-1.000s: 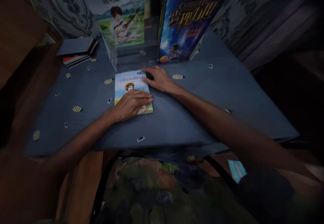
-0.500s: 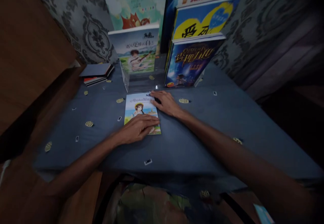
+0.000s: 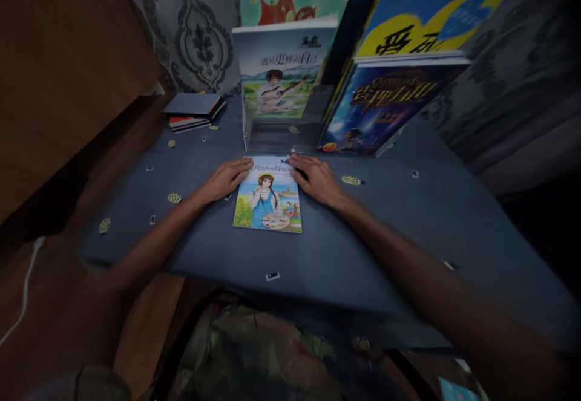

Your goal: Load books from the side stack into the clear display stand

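A thin picture book [image 3: 267,198] lies flat on the dark cloth-covered table, its cover showing a figure in a yellow hat and blue overalls with a paint palette. My left hand [image 3: 227,179] rests beside it, fingers stretched out and their tips at its upper left corner. On the other side, my right hand [image 3: 316,178] lies with extended fingers touching the upper right corner. Neither hand is wrapped round the book. Just beyond stands a clear stand [image 3: 279,138] holding an upright book [image 3: 281,95] with a guitar player on its cover.
More books stand upright at the back right, among them a dark blue one [image 3: 372,107] and a yellow-and-blue one [image 3: 408,23]. A stack of dark-covered books [image 3: 193,107] sits at the back left. The table's front edge [image 3: 254,292] is close to my body.
My left hand has moved from the lower part of the cover up to the upper left corner, uncovering the picture. My right hand stays at the upper right corner. The view has shifted.
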The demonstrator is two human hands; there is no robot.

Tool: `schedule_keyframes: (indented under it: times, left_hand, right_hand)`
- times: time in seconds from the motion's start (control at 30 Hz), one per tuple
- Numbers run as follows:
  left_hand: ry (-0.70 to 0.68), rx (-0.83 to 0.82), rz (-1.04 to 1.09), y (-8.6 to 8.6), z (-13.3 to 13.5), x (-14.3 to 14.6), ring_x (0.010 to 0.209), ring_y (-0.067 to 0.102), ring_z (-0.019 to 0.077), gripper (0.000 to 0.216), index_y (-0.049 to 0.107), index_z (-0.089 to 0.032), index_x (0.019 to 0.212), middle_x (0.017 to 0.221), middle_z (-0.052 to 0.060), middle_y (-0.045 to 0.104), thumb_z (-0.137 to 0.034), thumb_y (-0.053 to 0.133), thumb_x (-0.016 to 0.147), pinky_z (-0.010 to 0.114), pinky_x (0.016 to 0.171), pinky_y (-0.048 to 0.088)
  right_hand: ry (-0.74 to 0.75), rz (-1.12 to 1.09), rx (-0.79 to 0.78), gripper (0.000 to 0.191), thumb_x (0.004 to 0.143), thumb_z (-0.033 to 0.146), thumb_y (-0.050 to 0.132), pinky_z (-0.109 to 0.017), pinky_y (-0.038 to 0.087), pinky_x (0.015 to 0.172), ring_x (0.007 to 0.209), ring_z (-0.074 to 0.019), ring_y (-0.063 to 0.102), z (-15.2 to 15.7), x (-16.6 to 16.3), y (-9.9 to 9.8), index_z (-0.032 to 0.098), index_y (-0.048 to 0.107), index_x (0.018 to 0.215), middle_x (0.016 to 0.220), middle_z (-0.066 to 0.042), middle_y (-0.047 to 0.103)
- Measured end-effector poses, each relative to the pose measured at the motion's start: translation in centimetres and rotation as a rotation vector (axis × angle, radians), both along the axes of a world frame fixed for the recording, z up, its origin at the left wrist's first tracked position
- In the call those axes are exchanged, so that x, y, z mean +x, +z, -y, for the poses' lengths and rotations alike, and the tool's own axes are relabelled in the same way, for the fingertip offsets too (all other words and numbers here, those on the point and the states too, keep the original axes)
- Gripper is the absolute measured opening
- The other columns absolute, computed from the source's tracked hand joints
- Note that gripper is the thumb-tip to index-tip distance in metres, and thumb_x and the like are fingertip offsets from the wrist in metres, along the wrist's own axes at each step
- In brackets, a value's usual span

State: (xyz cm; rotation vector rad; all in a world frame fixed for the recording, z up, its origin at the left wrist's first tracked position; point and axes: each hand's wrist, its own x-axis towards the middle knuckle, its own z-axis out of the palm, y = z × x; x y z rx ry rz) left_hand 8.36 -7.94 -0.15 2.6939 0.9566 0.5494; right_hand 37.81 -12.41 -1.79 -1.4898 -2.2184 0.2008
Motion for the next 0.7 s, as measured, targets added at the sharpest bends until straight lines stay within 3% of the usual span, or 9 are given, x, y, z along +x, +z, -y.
schedule_keyframes:
  times: [0.17, 0.4, 0.7]
  left_hand:
    - [-0.073, -0.021, 0.052, 0.2, 4.4, -2.9, 0.137, 0.054, 0.0224, 0.045, 0.062, -0.020, 0.135, 0.140, 0.010, 0.063, -0.041, 0.034, 0.106, 0.050, 0.116, 0.041]
    - [-0.191, -0.037, 0.100, 1.2, 11.0, -4.7, 0.131, 0.059, 0.0215, 0.035, 0.065, -0.023, 0.131, 0.134, 0.010, 0.067, -0.028, 0.044, 0.104, 0.047, 0.112, 0.045]
    - [-0.253, 0.045, 0.005, 2.2, 12.6, -3.2, 0.129, 0.061, 0.0216, 0.034, 0.065, -0.021, 0.130, 0.133, 0.010, 0.068, -0.026, 0.044, 0.103, 0.049, 0.113, 0.043]
  right_hand:
    - [-0.002, -0.023, -0.006, 0.048, 0.099, 0.037, 0.041, -0.058, 0.042, 0.109, 0.139, -0.0325, 0.049, -0.3, 0.1, -0.7, 0.022, 0.059, 0.141, 0.149, -0.009, 0.056]
    - [0.022, -0.045, -0.017, 0.048, 0.100, 0.037, 0.039, -0.059, 0.037, 0.114, 0.141, -0.0322, 0.046, -0.5, 0.2, -0.9, 0.024, 0.056, 0.144, 0.150, -0.006, 0.055]
    - [-0.001, -0.040, -0.045, 0.047, 0.102, 0.037, 0.038, -0.060, 0.033, 0.116, 0.142, -0.0331, 0.045, 0.0, -0.3, -0.3, 0.022, 0.055, 0.144, 0.154, -0.007, 0.051]
